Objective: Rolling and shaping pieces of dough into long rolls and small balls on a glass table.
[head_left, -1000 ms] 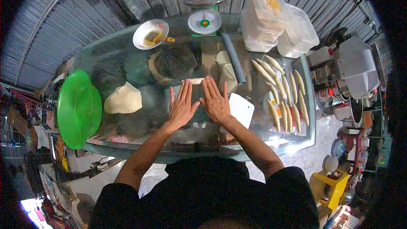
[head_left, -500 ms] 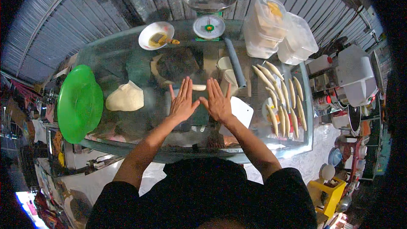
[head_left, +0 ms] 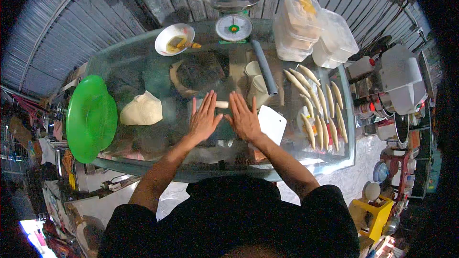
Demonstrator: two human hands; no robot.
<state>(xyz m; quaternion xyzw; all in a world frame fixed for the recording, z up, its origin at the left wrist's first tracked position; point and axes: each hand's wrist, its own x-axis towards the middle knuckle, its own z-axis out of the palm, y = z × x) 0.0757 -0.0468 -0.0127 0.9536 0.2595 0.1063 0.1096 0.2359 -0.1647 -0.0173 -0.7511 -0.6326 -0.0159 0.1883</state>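
A short roll of pale dough (head_left: 222,104) lies on the glass tabletop (head_left: 143,150), its middle showing between my hands. My left hand (head_left: 204,117) rests flat over its left end, fingers stretched forward. Over its right end lies my right hand (head_left: 245,118), also flat with fingers straight and thumb apart. Both ends of the roll are hidden under the palms and fingers. To the left sits a large lump of dough (head_left: 142,109). Several long dough strips with tapered ends (head_left: 321,102) lie side by side at the right. A white dough scraper (head_left: 272,124) is next to my right hand.
A green plastic basin (head_left: 88,119) stands at the left edge. Along the back are a bowl with a brush (head_left: 165,48), a weighing scale (head_left: 233,27) and stacked plastic containers (head_left: 292,38). A grey rolling pin (head_left: 264,67) lies ahead of my right hand.
Both hands have slid slightly toward me, and the dough roll between them has come nearer too. The fingers stay flat and stretched out.
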